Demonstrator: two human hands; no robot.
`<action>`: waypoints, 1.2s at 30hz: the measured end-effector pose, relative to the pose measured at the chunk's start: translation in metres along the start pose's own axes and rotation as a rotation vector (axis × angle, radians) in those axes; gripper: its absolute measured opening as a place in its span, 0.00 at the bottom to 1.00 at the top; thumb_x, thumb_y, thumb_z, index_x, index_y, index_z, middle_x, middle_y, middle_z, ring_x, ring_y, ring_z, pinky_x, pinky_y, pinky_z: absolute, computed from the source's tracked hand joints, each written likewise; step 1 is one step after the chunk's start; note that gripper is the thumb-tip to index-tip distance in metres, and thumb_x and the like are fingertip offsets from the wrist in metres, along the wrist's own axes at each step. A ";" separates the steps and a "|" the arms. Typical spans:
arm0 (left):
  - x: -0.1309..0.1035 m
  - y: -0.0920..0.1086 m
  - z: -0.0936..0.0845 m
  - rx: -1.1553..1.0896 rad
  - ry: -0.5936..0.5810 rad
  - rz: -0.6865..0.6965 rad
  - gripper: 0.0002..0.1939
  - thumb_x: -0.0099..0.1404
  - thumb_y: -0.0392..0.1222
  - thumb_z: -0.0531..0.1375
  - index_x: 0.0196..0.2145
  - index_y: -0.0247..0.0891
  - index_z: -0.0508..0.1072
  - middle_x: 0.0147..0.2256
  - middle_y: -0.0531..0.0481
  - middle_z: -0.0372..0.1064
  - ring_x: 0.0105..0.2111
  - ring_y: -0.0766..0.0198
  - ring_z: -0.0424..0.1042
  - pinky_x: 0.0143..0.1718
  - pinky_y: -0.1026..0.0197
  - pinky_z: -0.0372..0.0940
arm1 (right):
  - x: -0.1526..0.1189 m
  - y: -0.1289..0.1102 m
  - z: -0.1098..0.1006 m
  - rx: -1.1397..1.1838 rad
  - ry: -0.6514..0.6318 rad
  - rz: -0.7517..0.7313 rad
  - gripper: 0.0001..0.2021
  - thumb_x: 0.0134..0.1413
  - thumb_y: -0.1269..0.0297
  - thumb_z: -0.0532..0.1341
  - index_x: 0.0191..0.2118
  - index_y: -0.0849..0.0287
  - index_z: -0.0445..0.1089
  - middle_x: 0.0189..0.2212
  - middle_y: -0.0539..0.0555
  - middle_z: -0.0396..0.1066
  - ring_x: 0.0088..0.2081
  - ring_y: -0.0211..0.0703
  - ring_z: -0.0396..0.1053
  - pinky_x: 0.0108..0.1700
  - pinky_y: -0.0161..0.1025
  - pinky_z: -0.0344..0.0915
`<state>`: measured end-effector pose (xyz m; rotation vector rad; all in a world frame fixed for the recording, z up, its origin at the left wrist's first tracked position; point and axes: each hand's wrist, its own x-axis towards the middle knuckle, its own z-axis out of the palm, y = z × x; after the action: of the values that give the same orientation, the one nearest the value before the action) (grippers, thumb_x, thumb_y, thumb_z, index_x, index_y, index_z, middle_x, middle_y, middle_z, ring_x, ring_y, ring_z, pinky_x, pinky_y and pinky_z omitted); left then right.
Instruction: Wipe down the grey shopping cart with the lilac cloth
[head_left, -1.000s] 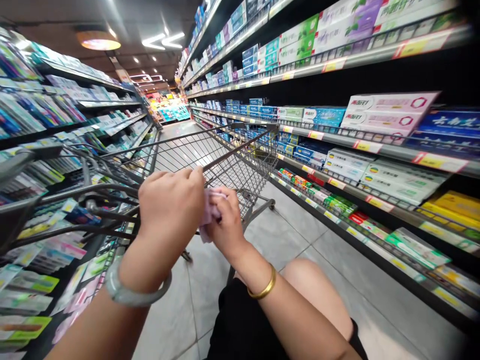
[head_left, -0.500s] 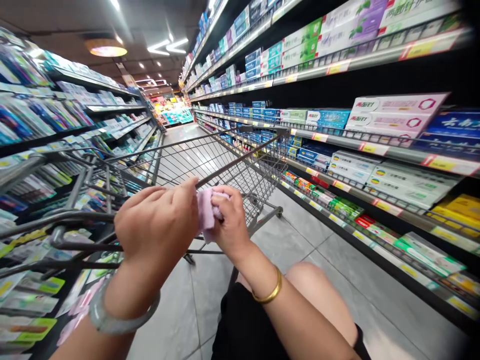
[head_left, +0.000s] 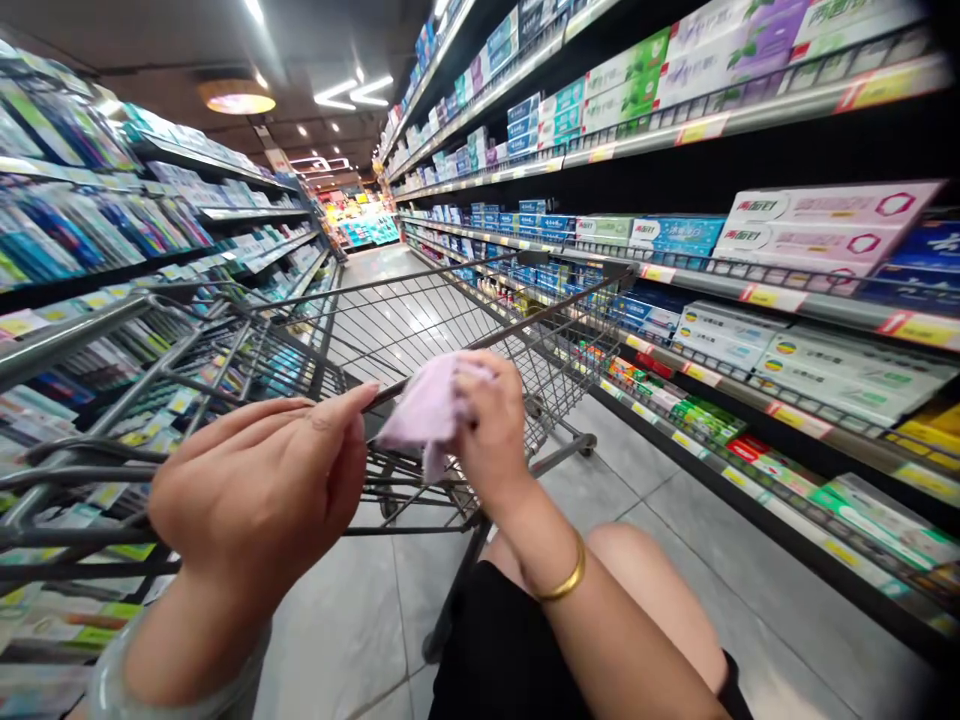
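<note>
A pale purple cloth (head_left: 424, 405) is bunched in my right hand (head_left: 491, 420), with a loose flap hanging toward the left. My right fingers are curled tightly around it, and a gold bangle is on that wrist. The cloth lies against the near rail (head_left: 555, 305) of a metal shopping cart (head_left: 390, 325). To its left, my left hand (head_left: 262, 480) is closed, its thumb stretched along the top beside the rail. Whatever those fingers hold, if anything, is hidden behind the hand. A pale bangle circles the left wrist.
Shelves of toothpaste boxes (head_left: 817, 235) line the right side. Hanging packs (head_left: 97, 230) fill the left shelves. Grey tiled floor (head_left: 337, 620) shows below the cart, and my bent knee (head_left: 637, 565) is at the bottom. A bright display stands at the aisle's far end.
My hands have moved apart: the left went left and down, away from the cloth, which now hangs looser from my right hand. The cart has shifted slightly right in view.
</note>
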<state>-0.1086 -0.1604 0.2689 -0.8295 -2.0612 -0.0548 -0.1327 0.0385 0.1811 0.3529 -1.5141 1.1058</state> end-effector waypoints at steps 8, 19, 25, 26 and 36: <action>0.009 -0.016 0.009 0.124 0.081 0.237 0.26 0.68 0.37 0.61 0.62 0.48 0.70 0.37 0.58 0.82 0.37 0.62 0.80 0.46 0.55 0.73 | -0.008 0.004 0.002 -0.006 -0.156 -0.019 0.16 0.59 0.73 0.59 0.49 0.47 0.70 0.54 0.55 0.65 0.57 0.52 0.65 0.59 0.56 0.66; 0.019 -0.019 0.052 0.284 -0.027 -0.036 0.16 0.71 0.54 0.56 0.50 0.46 0.76 0.34 0.47 0.75 0.38 0.52 0.74 0.46 0.48 0.62 | -0.067 0.025 0.026 -0.152 -0.432 -0.137 0.12 0.59 0.74 0.59 0.43 0.51 0.75 0.49 0.56 0.68 0.52 0.51 0.62 0.58 0.50 0.67; 0.017 -0.020 0.070 0.223 0.057 -0.126 0.13 0.72 0.53 0.55 0.47 0.47 0.74 0.38 0.47 0.75 0.42 0.51 0.71 0.50 0.46 0.59 | -0.099 0.049 0.021 -0.282 -0.720 -0.116 0.06 0.63 0.68 0.63 0.41 0.51 0.77 0.49 0.55 0.72 0.51 0.50 0.63 0.50 0.46 0.68; 0.017 -0.020 0.072 0.189 0.073 -0.154 0.13 0.72 0.53 0.55 0.47 0.47 0.74 0.40 0.46 0.76 0.44 0.50 0.71 0.51 0.45 0.59 | -0.106 0.055 0.019 -0.312 -0.773 -0.098 0.05 0.62 0.68 0.64 0.40 0.52 0.77 0.48 0.56 0.72 0.51 0.51 0.63 0.48 0.45 0.68; 0.046 0.008 0.081 -0.109 0.111 -0.310 0.17 0.75 0.55 0.52 0.47 0.47 0.77 0.48 0.47 0.78 0.53 0.49 0.71 0.65 0.40 0.49 | -0.064 0.048 -0.006 -0.368 -0.550 -0.030 0.14 0.63 0.76 0.58 0.47 0.53 0.77 0.52 0.58 0.69 0.54 0.50 0.62 0.58 0.48 0.64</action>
<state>-0.1799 -0.1023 0.2526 -0.5513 -2.0784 -0.3787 -0.1463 0.0449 0.1026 0.4419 -2.1474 0.7079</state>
